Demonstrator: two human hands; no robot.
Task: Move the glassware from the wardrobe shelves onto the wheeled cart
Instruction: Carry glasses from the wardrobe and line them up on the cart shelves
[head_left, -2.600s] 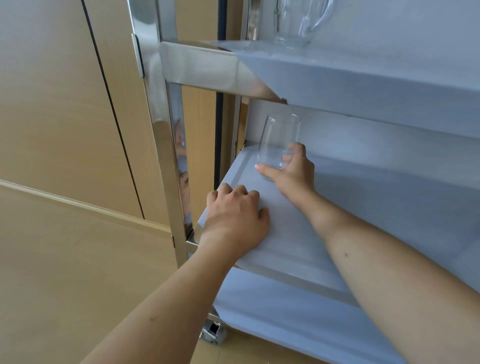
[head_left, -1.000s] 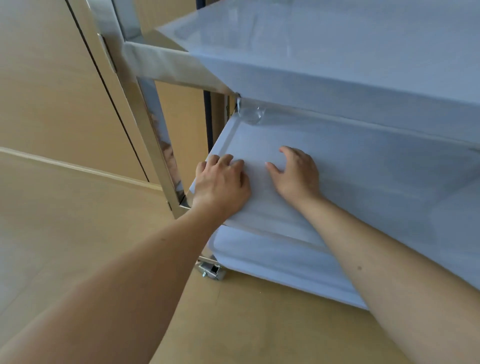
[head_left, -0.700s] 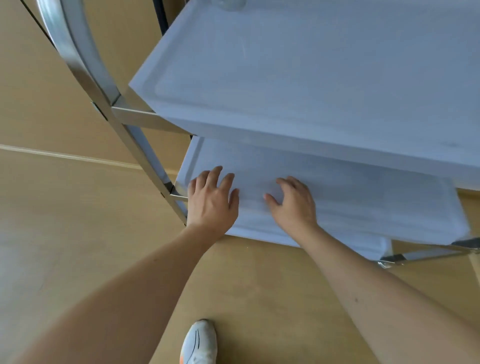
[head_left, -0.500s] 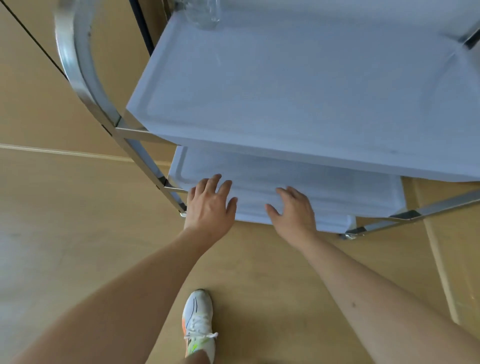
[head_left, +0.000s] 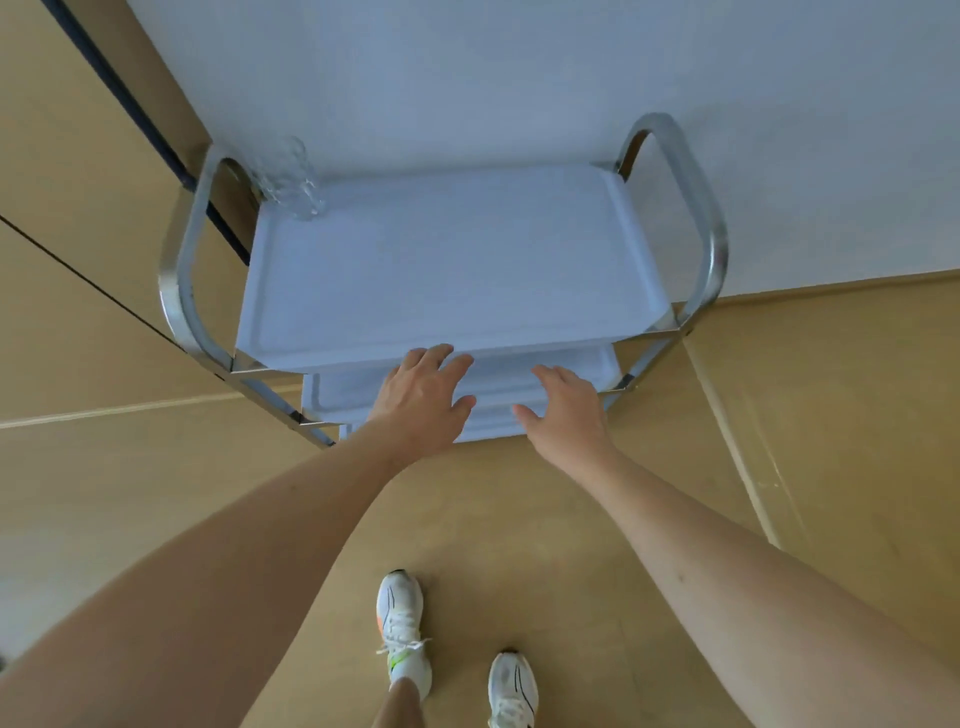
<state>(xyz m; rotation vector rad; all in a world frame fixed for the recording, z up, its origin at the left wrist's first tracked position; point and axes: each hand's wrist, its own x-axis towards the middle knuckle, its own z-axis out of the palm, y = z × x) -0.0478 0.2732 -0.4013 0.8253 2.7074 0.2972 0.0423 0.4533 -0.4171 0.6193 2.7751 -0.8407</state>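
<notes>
Two bare hands, left hand (head_left: 423, 397) and right hand (head_left: 563, 410), fingers spread and holding nothing, hovering at the near edge of the wheeled cart (head_left: 447, 270). Blurred clear glassware (head_left: 291, 182) at the top tray's far left corner. White sneakers (head_left: 400, 623) on tan floor (head_left: 519, 519) below. No readable writing.

Bare forearms; white sneakers (head_left: 400, 623) with white laces, orange and green accents.

Readable text: none | labels, brands, numbers, signs: none legible on any surface in view | shoe markings: too small to make out
</notes>
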